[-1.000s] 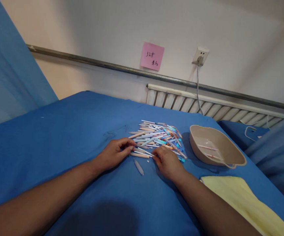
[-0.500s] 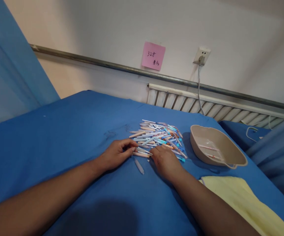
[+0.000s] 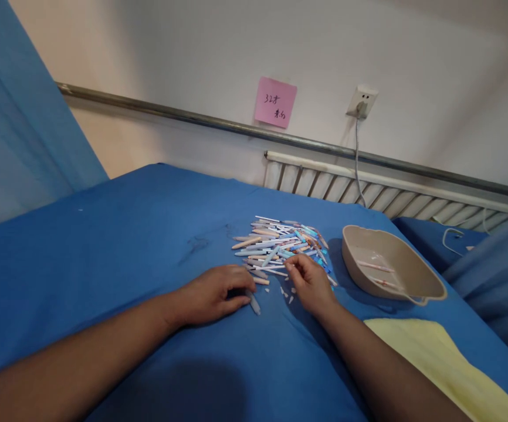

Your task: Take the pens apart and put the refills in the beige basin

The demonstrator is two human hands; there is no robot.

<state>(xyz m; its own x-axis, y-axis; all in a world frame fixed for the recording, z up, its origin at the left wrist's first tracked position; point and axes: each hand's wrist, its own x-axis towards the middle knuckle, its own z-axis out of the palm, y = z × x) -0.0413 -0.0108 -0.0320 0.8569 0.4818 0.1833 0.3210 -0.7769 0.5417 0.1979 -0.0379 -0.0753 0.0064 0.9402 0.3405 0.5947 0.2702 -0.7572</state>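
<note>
A heap of pen parts (image 3: 263, 243), with barrels, thin white refills and blue and orange pieces, lies on the blue sheet (image 3: 139, 234). My left hand (image 3: 219, 296) is in front of the heap, its thumb and fingers closed around the near end of a grey pen barrel (image 3: 255, 305) resting on the sheet. At the heap's right front, my right hand (image 3: 313, 285) is pinched at the end of a thin white pen refill (image 3: 275, 268); the fingertips partly hide the contact. Small whitish bits (image 3: 291, 299) are scattered just left of my right wrist.
On the right stands a beige basin (image 3: 421, 275) with a couple of pens (image 3: 375, 266) inside. A yellow cloth (image 3: 439, 351) lies in front of it. Behind the sheet are a radiator (image 3: 319, 179), a metal rail (image 3: 183, 117) and a socket (image 3: 362, 101) with a plugged-in cord.
My left hand has come down and nearer, from the heap's front to the grey barrel. My right hand has shifted right and turned; small whitish bits now show below it.
</note>
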